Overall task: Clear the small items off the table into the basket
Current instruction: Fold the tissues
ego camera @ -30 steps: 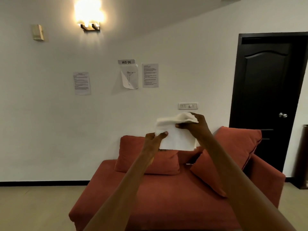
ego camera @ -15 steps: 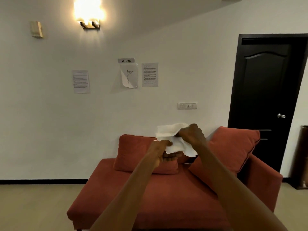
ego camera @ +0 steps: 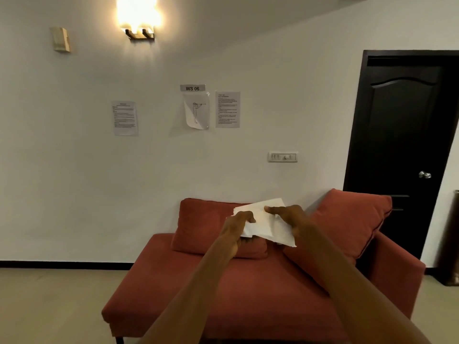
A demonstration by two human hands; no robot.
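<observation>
Red sofa (ego camera: 223,294) against white wall (ego camera: 74,182), dark door (ego camera: 402,150) right.

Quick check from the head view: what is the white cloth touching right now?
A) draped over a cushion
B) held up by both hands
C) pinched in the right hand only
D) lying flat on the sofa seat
B: the left hand and right hand both grip the white cloth, held in the air in front of the sofa.
</observation>
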